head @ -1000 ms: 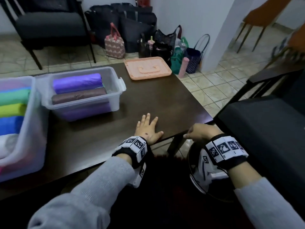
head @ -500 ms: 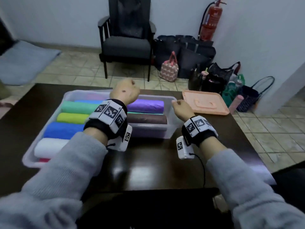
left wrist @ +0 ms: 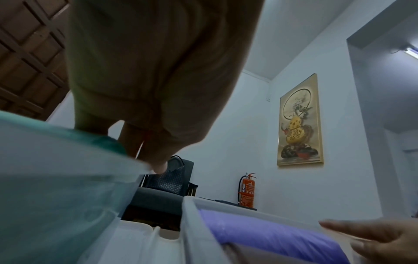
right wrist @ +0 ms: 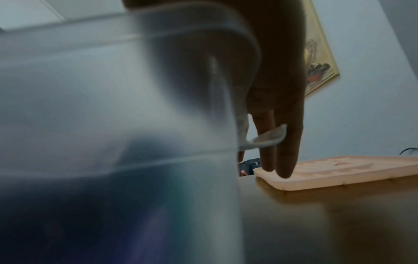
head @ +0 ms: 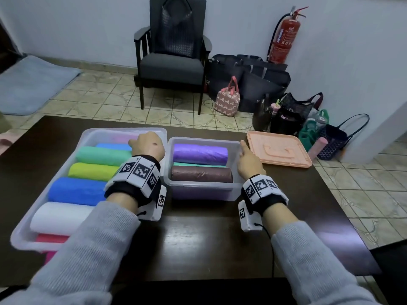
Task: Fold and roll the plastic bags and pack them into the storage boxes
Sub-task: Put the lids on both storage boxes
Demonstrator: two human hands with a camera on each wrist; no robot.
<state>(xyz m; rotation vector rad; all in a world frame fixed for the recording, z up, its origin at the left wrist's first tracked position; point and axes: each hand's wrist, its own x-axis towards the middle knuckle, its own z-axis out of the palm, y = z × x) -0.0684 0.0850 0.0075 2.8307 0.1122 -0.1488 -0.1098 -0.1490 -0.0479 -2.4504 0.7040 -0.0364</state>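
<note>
Beside the small box [head: 201, 190] (holding rolls), both hands hover.

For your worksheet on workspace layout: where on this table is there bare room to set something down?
Free: the dark wooden table nearer than the small clear plastic box, and right of it below the peach plastic lid. Crowded: both boxes hold rolls; the large clear box fills the left.

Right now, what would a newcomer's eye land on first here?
The bright rolled bags lined up in the large clear box on the left, with purple and brown rolls in the small box beside it. Then both hands: the left hand over the large box, the right hand at the small box's right edge.
</note>
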